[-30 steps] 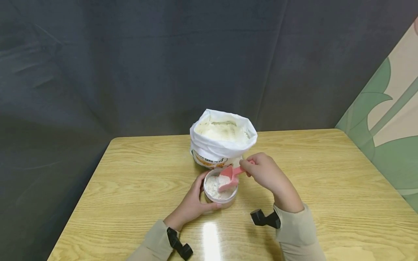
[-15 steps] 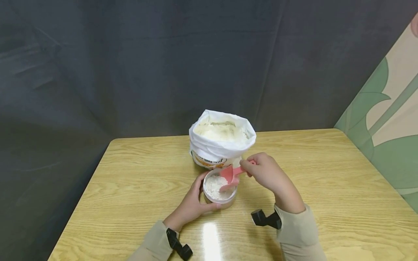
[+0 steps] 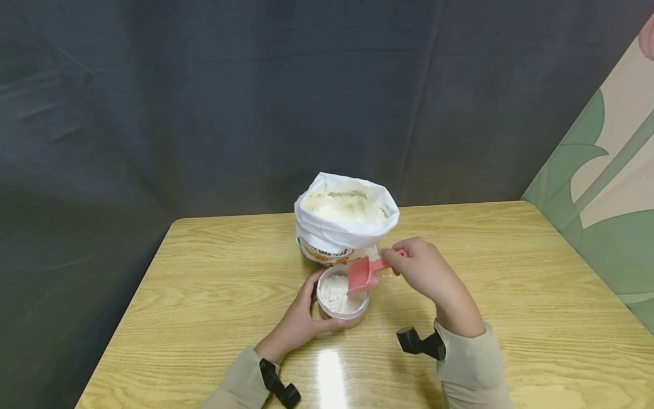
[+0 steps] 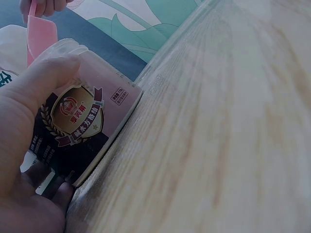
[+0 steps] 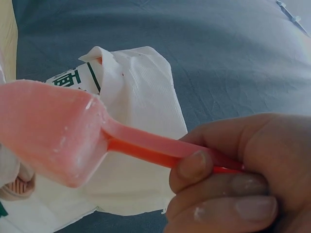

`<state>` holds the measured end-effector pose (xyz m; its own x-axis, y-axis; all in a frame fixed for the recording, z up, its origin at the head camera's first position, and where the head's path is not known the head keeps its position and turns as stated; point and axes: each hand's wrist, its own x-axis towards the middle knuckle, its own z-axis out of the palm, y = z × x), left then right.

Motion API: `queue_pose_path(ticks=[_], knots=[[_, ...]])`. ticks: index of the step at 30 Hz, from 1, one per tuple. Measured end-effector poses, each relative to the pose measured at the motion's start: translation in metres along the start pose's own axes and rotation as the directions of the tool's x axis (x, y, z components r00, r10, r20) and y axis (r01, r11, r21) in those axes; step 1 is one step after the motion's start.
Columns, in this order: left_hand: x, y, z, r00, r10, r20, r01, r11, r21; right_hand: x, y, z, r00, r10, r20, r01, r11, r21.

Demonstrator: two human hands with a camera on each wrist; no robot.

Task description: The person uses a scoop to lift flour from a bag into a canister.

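Note:
My left hand (image 3: 300, 326) grips a clear round plastic jar (image 4: 116, 80), thumb on the near side and fingers round the far left. The jar stands upright on the table and carries a dark label with a crest. White powder (image 3: 336, 295) lies inside it. My right hand (image 3: 420, 270) pinches the handle of a pink scoop (image 3: 360, 275), whose tilted blade hangs over the jar's right rim. Only a thin white dusting shows on the scoop (image 5: 53, 128) in the right wrist view. Behind the jar stands an open white bag (image 3: 344, 232) of pale powder.
The wooden table (image 3: 219, 284) reaches out to both sides of the hands. A dark cloth (image 3: 255, 102) hangs behind its far edge, and a wall with leaf shapes (image 3: 613, 238) is on the right. Small white specks lie right of the bag's base.
Powder that lay in the scoop a second ago has dropped into the jar. My right hand has moved slightly right and turned the scoop's blade. The left hand keeps its hold.

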<state>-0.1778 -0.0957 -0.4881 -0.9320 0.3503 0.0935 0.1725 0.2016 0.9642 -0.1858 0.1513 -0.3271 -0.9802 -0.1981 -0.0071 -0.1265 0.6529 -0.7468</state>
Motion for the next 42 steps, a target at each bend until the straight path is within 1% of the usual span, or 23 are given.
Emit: queue_pose_path(ticks=[5,11,24,30,33,36,39,42], knots=[[0.0,0.0,0.0,1.0,0.005,0.003,-0.005,1.0,-0.004,0.0,0.0,0.0,1.0,0.002,-0.004,-0.002,1.0,-0.001],[-0.001,0.001,0.0,1.0,-0.007,0.002,0.007,1.0,0.016,0.0,-0.001,0.001,1.0,0.001,-0.008,-0.001,1.0,-0.003],[-0.001,0.001,0.0,1.0,-0.015,0.007,0.015,1.0,0.002,-0.001,0.0,-0.002,1.0,0.02,0.005,-0.02,1.0,0.016],[-0.001,0.001,0.0,1.0,-0.014,0.008,0.014,1.0,-0.007,-0.003,-0.001,-0.004,1.0,0.004,0.002,-0.004,0.999,0.04],[-0.001,0.001,0.0,1.0,-0.009,0.009,0.009,1.0,-0.008,-0.004,-0.002,-0.005,1.0,0.002,0.003,-0.002,0.998,0.069],[-0.001,0.001,0.0,1.0,-0.011,0.009,0.011,1.0,-0.01,-0.006,-0.002,-0.007,1.0,-0.003,0.009,0.002,0.992,0.127],[-0.001,0.001,0.0,1.0,-0.015,0.009,0.015,1.0,-0.009,-0.009,-0.001,-0.011,1.0,-0.008,0.011,0.005,0.978,0.211],[-0.001,0.001,0.0,1.0,-0.019,0.008,0.02,1.0,-0.009,-0.012,-0.001,-0.015,1.0,-0.029,0.0,0.028,0.956,0.291]])
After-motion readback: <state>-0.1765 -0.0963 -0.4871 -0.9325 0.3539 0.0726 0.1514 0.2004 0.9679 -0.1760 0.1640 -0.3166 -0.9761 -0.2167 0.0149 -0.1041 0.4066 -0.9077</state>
